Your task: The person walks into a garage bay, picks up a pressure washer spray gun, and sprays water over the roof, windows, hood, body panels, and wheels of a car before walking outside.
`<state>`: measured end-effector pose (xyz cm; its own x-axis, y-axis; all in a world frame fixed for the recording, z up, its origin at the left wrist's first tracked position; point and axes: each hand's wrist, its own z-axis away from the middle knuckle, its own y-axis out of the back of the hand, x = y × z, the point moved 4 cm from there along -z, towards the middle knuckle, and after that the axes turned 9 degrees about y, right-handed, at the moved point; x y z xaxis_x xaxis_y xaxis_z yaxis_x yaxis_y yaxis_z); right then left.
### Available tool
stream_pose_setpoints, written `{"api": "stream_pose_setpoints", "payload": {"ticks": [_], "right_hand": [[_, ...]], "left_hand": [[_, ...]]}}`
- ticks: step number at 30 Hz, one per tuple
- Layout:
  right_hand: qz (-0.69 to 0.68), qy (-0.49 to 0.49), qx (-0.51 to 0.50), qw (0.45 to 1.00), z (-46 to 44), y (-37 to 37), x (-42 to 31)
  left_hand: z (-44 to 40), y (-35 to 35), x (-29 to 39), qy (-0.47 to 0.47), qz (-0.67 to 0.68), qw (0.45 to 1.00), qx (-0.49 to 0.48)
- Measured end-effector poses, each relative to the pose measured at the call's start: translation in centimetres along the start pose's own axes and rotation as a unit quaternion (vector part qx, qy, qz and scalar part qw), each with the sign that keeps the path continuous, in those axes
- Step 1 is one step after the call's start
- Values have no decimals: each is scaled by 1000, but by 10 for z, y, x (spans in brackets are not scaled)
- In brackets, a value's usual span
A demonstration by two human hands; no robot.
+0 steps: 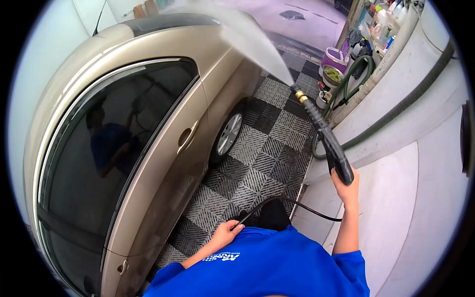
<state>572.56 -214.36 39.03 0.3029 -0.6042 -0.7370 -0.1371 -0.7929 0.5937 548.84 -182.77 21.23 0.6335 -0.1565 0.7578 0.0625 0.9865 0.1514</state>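
Note:
My right hand [345, 185] is wrapped round the grip of a black spray gun [324, 133] with a brass-coloured fitting. From its nozzle a white fan of spray [257, 44] reaches up and left, over the rear part of a beige car [198, 94]. Low in the middle, my left hand [228, 231] is closed round a thin black hose [262, 202], which loops to the right and passes behind my right forearm. The dark side window [118, 123] of the car shows a reflection of a person in blue.
Black and grey floor tiles [247, 173] run between the car and the white wall [376, 198]. At the upper right are a purple bucket [335, 59], smaller containers, a green hose [368, 69] and a shelf with bottles [388, 24]. A ribbed grey hose [396, 111] crosses the wall.

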Motion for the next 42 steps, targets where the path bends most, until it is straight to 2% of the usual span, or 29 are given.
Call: {"api": "stream_pose_setpoints", "payload": {"ticks": [2, 6, 8, 12, 13, 15, 20, 23, 25, 26, 28, 30, 31, 32, 34, 39, 42], "right_hand": [[-7, -100, -19, 995, -41, -14, 64], [-55, -213, -34, 975, -125, -61, 154], [-64, -249, -118, 959, -165, -101, 234], [-19, -289, -247, 925, -225, -175, 323], [-21, -293, -264, 919, -233, -187, 331], [-12, -300, -312, 901, -258, -216, 339], [-82, -196, -342, 915, -301, -272, 311], [-121, -154, -391, 899, -302, -299, 299], [-122, -133, -452, 874, -291, -308, 295], [-85, -80, -489, 864, -283, -313, 296], [-33, -75, -577, 813, -263, -308, 283], [-54, -22, -625, 779, -251, -301, 271], [-10, -12, -658, 753, -248, -300, 272], [-9, -13, -662, 749, -249, -297, 272], [38, 47, -619, 783, -259, -292, 267], [62, -28, -453, 889, -298, -293, 296], [120, -49, -461, 878, -312, -303, 315]], "left_hand": [[-22, -8, 9, 0, 37, 999, 19], [-58, -24, 42, 47, 76, 993, 73], [-77, -34, 65, 52, 76, 991, 97], [-105, -56, 116, 133, 43, 982, 126], [-105, -64, 131, 159, 105, 975, 113], [-112, -76, 149, 168, 141, 967, 131], [-121, -97, 185, 197, 202, 943, 175], [-130, -106, 196, 197, 212, 940, 182], [-135, -111, 206, 200, 218, 935, 194], [-136, -111, 212, 210, 190, 939, 197], [-141, -114, 225, 225, 174, 938, 199], [-146, -116, 234, 235, 165, 937, 197], [-147, -117, 237, 244, 153, 938, 192], [-148, -119, 239, 249, 156, 936, 192], [-154, -118, 244, 251, 171, 934, 187], [-172, -116, 241, 248, 137, 935, 215], [-184, -113, 246, 240, 122, 940, 208]]}}
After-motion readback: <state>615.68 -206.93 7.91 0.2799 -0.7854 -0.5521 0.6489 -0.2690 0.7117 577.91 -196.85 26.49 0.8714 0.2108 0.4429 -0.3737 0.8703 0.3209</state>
